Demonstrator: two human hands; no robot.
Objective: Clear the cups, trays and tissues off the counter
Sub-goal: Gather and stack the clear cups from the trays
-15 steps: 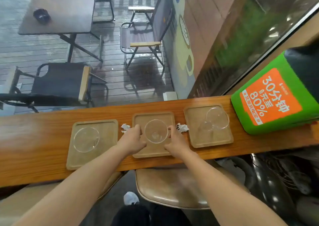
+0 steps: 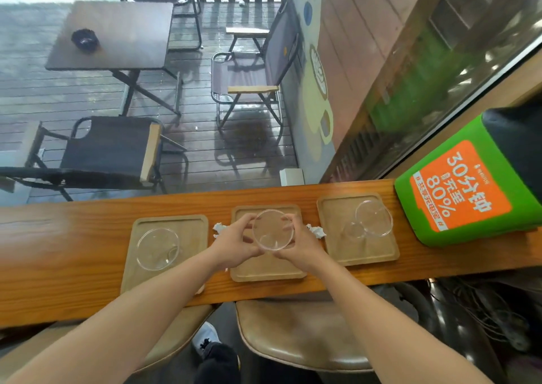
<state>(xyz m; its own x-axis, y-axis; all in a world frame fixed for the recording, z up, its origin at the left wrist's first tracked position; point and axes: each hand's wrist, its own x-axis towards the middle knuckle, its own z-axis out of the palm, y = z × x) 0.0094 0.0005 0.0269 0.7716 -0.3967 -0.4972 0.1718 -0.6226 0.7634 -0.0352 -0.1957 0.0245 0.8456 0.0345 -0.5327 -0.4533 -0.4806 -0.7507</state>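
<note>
Both hands have closed in from the middle tray's sides: left hand point(image 2: 234, 244) and right hand point(image 2: 299, 244) now cup the clear glass cup point(image 2: 272, 229), apparently raised above the middle tray point(image 2: 265, 269), suggesting clearing has begun. Along the glossy wooden counter point(image 2: 58, 254) sit three square, rounded-corner wooden trays; the left tray point(image 2: 187, 228) and right tray point(image 2: 337, 207) hold cups, with crumpled tissues point(image 2: 316, 231) between.

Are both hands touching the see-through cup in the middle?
Touching. In the head view the left hand and right hand wrap opposite sides of the middle cup, fingers pressed against its wall.
</note>
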